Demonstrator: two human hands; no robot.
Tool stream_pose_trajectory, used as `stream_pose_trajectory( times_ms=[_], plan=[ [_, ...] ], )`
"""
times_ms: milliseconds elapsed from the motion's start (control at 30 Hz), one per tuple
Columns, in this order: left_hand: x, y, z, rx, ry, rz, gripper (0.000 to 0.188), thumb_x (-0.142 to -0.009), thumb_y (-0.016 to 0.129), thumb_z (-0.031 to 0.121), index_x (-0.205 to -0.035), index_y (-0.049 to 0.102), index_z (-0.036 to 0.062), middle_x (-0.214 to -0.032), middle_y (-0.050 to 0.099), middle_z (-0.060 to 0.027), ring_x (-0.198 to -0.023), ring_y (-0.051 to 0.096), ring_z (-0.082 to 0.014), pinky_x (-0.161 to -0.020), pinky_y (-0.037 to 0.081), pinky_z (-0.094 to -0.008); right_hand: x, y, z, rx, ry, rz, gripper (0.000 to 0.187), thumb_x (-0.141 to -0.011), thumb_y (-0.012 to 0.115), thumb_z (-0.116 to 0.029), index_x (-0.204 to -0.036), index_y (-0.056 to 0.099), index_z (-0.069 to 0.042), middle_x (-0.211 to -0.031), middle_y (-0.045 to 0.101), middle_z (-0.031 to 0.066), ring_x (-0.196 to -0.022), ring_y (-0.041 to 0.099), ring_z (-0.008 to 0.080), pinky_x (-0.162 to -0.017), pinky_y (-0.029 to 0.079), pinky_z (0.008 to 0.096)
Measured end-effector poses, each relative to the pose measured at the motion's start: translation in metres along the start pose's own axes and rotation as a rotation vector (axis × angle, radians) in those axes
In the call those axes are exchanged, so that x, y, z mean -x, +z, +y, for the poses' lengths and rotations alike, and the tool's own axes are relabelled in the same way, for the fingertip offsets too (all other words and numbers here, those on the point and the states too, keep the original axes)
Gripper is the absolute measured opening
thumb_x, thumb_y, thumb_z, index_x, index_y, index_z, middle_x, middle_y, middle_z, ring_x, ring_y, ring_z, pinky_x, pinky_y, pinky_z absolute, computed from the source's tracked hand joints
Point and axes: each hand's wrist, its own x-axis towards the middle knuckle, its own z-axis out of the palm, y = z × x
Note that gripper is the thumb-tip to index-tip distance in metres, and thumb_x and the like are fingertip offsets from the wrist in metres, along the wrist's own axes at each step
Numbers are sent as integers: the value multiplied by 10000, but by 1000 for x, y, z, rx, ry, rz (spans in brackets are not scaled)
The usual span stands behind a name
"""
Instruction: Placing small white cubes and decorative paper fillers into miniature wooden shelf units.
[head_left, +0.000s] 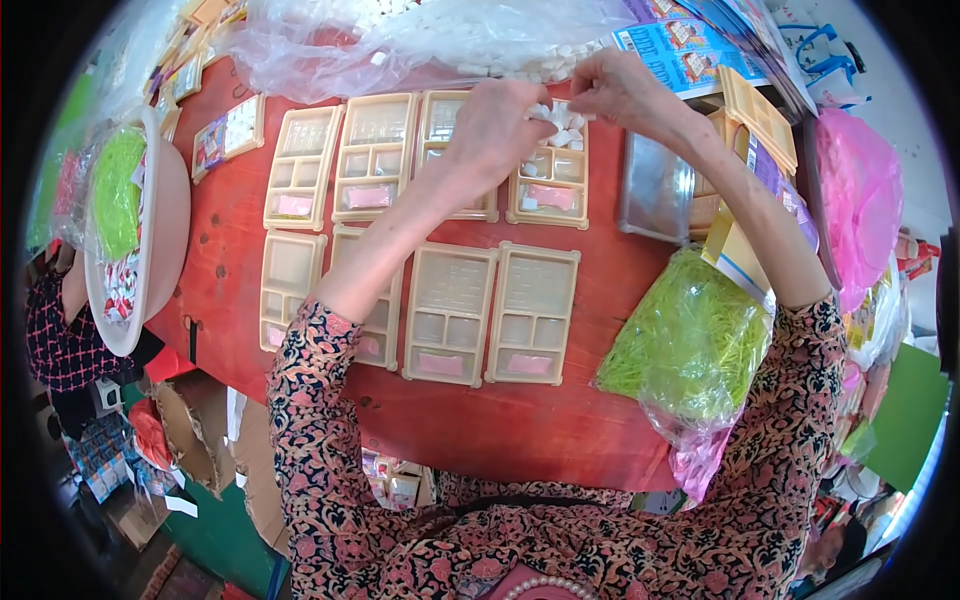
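Note:
Over the far-right end of two rows of cream compartment trays both my hands are at work. My left hand is curled closed above the tray, with small white pieces at its fingertips. More white pieces lie in that tray's large compartment. Just right of it, my right hand is closed in a pinch at the tray's far corner; what sits between its fingers is too small to make out. A pink packet fills the tray's near compartment, and the other trays hold similar packets. My left forearm partly covers several trays.
Behind the trays lies a clear plastic bag with white pieces. To the right are a clear plastic box, stacked cream trays and a bag of green shredded filler. At left stands a white basin. A person's checked sleeve shows beyond it.

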Motion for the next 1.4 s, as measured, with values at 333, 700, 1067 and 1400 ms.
stream_pose_trajectory(
  times_ms=[333, 700, 1067, 1400],
  plan=[
    [8, -48, -5, 298, -359, -3, 176, -735, 675, 196, -822, 668, 43, -676, 584, 34, -590, 476, -38, -545, 384, -218, -7, 1, -4, 0, -128, 28, 126, -755, 617, -80, -720, 592, 39, -558, 522, 57, -468, 486, 110, -421, 367, 266],
    [13, -64, -28, -171, -133, 47, 382, -618, 737, 211, -894, 647, -37, -813, 636, -218, -806, 616, -334, -723, 466, -388, -48, 40, -56, -40, -269, 38, 150, -746, 623, -102, -775, 589, 41, -603, 564, 86, -550, 556, 137, -502, 445, 286],
    [19, -79, -28, -22, -315, 10, 455, -599, 769, 222, -941, 635, -48, -842, 637, -196, -770, 625, -284, -703, 476, -370, -50, 52, -58, 32, -348, 140, 249, -750, 622, -98, -959, 620, 39, -830, 646, 169, -749, 627, 228, -640, 498, 343],
    [20, -74, -41, -14, -262, 107, 292, -692, 692, 185, -887, 653, -28, -747, 644, -166, -696, 633, -254, -649, 487, -340, -37, 38, -67, -204, -180, 4, 215, -783, 546, 12, -982, 624, 41, -879, 661, 163, -782, 648, 252, -692, 512, 342]
  ],
)
